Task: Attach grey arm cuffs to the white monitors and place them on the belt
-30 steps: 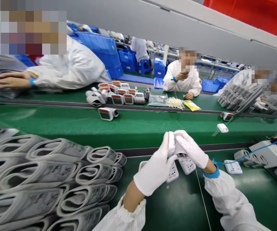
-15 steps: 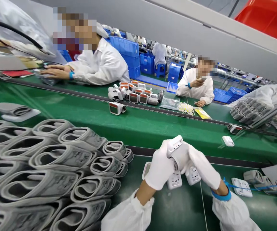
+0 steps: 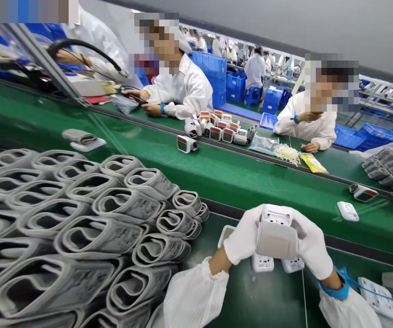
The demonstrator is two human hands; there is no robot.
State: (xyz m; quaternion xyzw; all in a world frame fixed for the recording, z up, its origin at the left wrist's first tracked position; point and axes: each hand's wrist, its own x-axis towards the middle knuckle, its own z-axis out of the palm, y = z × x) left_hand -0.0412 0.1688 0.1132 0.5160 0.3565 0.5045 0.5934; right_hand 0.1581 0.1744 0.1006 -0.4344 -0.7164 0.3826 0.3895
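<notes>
1. Fingers (image 3: 251, 217) of both hands are clenched, grasping a white boxy blood pressure monitor wrapped in a grey fabric cuff (image 3: 276, 239) from either side.
2. The white-gloved left hand (image 3: 240, 239) is cupping one side of the monitor, and the white-gloved right hand (image 3: 311, 243) is cupping the other, with a blue wrist strap (image 3: 335, 288) circling the right wrist.
3. The monitor is being held up in the air above a dark green worktop (image 3: 247, 300), its top end facing the wearer's view and its cuff band facing forward.
4. Two white rectangular monitors (image 3: 262, 263) are lying directly below the hands, and a white-framed display unit (image 3: 226, 235) is sitting partly behind the left hand.
5. A large stack of rolled grey printed cuffs (image 3: 124, 205) is filling the worktop to the left of the hands.
6. A flat white panel (image 3: 377, 298) is lying to the right, with a blue cord (image 3: 364, 287) running from the wrist strap across it.
7. Beyond a black rail, a green conveyor belt (image 3: 224, 182) is carrying a white monitor with a red-rimmed screen (image 3: 187, 144), while two co-workers in white coats (image 3: 186, 91) are sitting farther along.
</notes>
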